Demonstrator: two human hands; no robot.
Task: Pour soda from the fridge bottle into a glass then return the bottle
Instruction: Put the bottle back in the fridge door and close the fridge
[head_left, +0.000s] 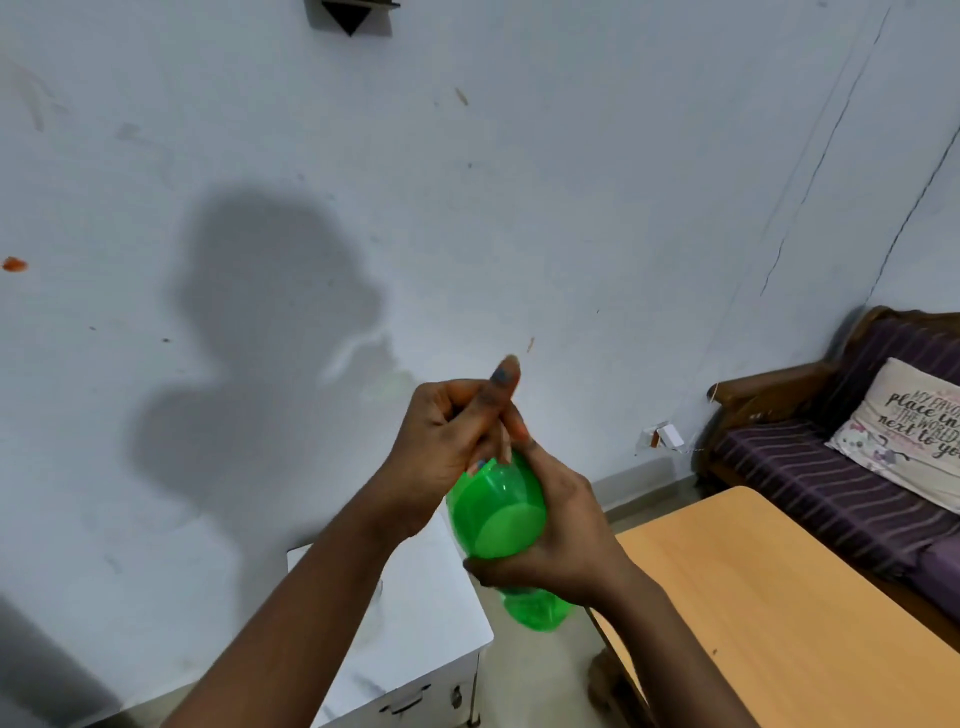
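A green plastic soda bottle (498, 514) is held up in front of the white wall, its neck pointing up and away from me. My right hand (556, 545) grips the bottle's body from the right side. My left hand (447, 436) is curled over the bottle's top, fingers closed round the cap area, which is hidden under them. No glass is in view.
A wooden table (779, 597) lies at the lower right. A small white fridge or cabinet top (415, 613) stands below the hands. A purple striped sofa (810, 467) with a printed cushion (909, 426) sits at the far right.
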